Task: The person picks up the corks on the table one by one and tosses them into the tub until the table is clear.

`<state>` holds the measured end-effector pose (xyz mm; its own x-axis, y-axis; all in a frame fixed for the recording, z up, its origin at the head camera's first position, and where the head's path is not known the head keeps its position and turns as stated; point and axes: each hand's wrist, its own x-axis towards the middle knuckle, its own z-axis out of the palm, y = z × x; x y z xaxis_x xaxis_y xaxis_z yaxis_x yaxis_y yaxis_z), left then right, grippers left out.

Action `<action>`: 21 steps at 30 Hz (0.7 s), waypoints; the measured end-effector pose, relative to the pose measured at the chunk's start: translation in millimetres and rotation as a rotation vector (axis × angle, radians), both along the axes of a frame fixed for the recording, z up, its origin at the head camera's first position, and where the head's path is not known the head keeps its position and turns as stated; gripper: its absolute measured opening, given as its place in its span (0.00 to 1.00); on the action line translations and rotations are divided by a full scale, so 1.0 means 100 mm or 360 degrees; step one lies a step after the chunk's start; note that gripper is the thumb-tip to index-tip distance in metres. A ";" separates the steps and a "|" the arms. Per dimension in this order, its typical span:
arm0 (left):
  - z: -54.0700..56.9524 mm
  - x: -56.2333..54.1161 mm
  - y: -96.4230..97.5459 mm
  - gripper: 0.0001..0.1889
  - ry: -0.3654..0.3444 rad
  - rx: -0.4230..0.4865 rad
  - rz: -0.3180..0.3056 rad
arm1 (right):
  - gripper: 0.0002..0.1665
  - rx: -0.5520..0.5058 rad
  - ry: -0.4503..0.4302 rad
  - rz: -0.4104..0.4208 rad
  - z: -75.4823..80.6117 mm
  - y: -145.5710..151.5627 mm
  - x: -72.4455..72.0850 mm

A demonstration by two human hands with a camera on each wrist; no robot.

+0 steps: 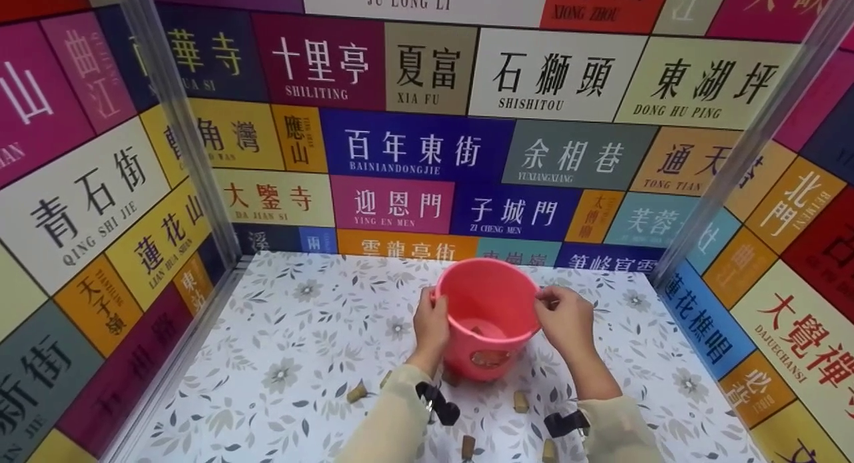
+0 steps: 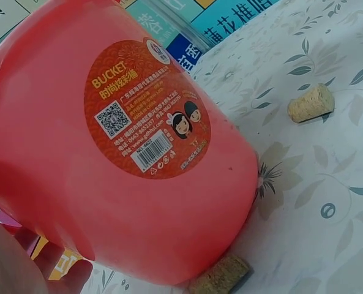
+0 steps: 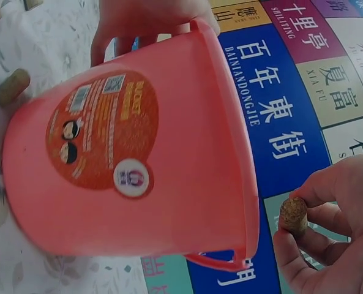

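A pink plastic bucket [image 1: 490, 323] with an orange label is tilted over the table, its mouth facing up and toward me. My left hand [image 1: 432, 324] grips its left rim; in the left wrist view, fingers [image 2: 71, 275] curl at its side. At the right rim is my right hand [image 1: 567, 319]. Between thumb and fingers it pinches a cork stopper [image 3: 293, 217], as the right wrist view shows, just outside the bucket's mouth. Inside the bucket lies a small brown piece [image 1: 476, 330]. Another cork [image 2: 221, 275] sits right at the bucket's base.
Several loose corks lie around the bucket, among them one at the left [image 1: 357, 391], one at the right [image 1: 520, 401] and one near me [image 1: 468, 447]. A leaf-patterned cloth [image 1: 280, 376] covers the table. Printed sign panels [image 1: 413, 146] wall in the back and sides.
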<state>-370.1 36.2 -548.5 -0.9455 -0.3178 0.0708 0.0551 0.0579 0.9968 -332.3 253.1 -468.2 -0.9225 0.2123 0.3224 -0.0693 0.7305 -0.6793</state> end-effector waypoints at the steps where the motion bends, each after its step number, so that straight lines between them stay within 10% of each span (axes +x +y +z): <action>1: 0.00 0.00 0.00 0.11 0.0000 0.0003 -0.0010 | 0.10 -0.0009 -0.0005 -0.0008 0.01 -0.01 0.00; 21: -0.05 0.01 -0.01 0.11 0.0042 0.0014 0.0023 | 0.11 -0.0225 -0.0121 -0.0070 0.09 -0.21 -0.18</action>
